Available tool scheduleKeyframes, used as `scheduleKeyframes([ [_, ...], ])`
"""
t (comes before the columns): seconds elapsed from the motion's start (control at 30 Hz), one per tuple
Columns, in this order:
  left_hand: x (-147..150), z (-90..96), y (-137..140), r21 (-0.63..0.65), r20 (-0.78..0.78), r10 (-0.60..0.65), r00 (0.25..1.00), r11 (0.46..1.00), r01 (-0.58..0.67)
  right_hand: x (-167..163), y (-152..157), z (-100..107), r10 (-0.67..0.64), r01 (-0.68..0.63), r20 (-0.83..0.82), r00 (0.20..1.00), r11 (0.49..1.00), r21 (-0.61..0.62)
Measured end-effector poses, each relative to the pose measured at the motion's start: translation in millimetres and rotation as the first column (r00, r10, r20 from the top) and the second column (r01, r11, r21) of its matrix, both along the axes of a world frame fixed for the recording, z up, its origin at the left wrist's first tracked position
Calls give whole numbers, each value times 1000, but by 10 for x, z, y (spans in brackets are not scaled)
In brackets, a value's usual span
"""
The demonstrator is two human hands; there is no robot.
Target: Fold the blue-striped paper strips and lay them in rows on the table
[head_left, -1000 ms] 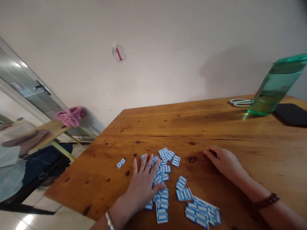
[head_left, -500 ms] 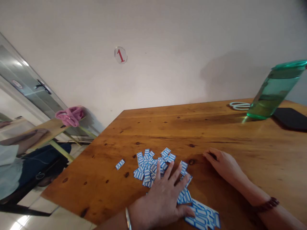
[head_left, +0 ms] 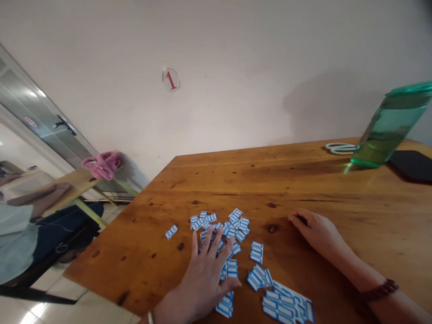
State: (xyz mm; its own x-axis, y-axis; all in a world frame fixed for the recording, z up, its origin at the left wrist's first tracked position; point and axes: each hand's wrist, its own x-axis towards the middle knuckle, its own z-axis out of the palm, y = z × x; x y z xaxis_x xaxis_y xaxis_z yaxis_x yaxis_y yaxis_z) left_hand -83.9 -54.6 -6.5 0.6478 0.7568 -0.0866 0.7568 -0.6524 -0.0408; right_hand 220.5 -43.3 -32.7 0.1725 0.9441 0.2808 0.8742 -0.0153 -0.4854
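Note:
Many small blue-bordered white paper label pieces (head_left: 243, 227) lie in a loose, overlapping spread on the wooden table. My left hand (head_left: 205, 274) lies flat over the left part of the spread, its fingers apart, and covers some pieces. One label piece (head_left: 172, 231) sits alone to the left, and another (head_left: 257, 252) to the right of my left hand. Nearer to me is a small cluster of label pieces (head_left: 259, 276), touching a larger group of labels (head_left: 286, 303). On the table to the right rests my right hand (head_left: 313, 229), loosely curled, with nothing visible in it.
A green bottle (head_left: 388, 130) stands at the right back beside a white coiled cable (head_left: 339, 148) and a dark flat object (head_left: 411, 164). The wooden table (head_left: 229, 177) meets the wall behind. At left, a person sits by another table with a pink cloth (head_left: 103, 165).
My left hand has slid left across the labels, shifting and spreading pieces. Labels it covered on the right are now exposed. My right hand stays in place on the table.

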Motion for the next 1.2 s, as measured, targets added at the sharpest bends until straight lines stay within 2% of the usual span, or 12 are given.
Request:
scheduleKeyframes([
  [0.07,-28,10,68,31,-2,79,997,996,-79,-2,-2,7,-3,3,6,1000,1000,6],
  [0.2,-224,39,267,98,-10,347,938,934,-344,12,3,-6,-3,3,15,1000,1000,8],
  [0.3,-367,31,301,106,-5,422,907,902,-419,-17,-13,0,-15,14,36,999,999,30],
  [0.37,-418,2,271,123,10,412,911,904,-410,-106,-64,54,-6,1,60,998,997,73],
  [0.47,-444,-59,223,168,53,365,929,914,-369,-351,-220,222,177,-187,98,979,977,105],
  [0.6,-447,-113,220,213,94,349,932,908,-362,-676,-510,449,470,-492,240,849,870,35],
  [0.77,-436,-115,229,202,97,346,933,911,-359,-827,-758,490,615,-626,397,681,771,-121],
  [0.9,-431,-121,222,220,116,336,935,909,-354,-930,-760,464,716,-683,385,582,687,-246],
  [0.93,-431,-125,222,222,116,337,934,908,-355,-958,-741,469,727,-683,359,585,680,-266],
  [1.03,-435,-138,224,224,103,340,935,908,-355,-1016,-681,496,693,-615,275,667,720,-322],
  [1.13,-442,-149,231,221,86,346,934,908,-356,-1021,-647,512,720,-625,167,673,675,-393],
  [1.2,-449,-158,237,221,83,345,935,908,-355,-1010,-646,516,699,-609,140,701,689,-393],
])
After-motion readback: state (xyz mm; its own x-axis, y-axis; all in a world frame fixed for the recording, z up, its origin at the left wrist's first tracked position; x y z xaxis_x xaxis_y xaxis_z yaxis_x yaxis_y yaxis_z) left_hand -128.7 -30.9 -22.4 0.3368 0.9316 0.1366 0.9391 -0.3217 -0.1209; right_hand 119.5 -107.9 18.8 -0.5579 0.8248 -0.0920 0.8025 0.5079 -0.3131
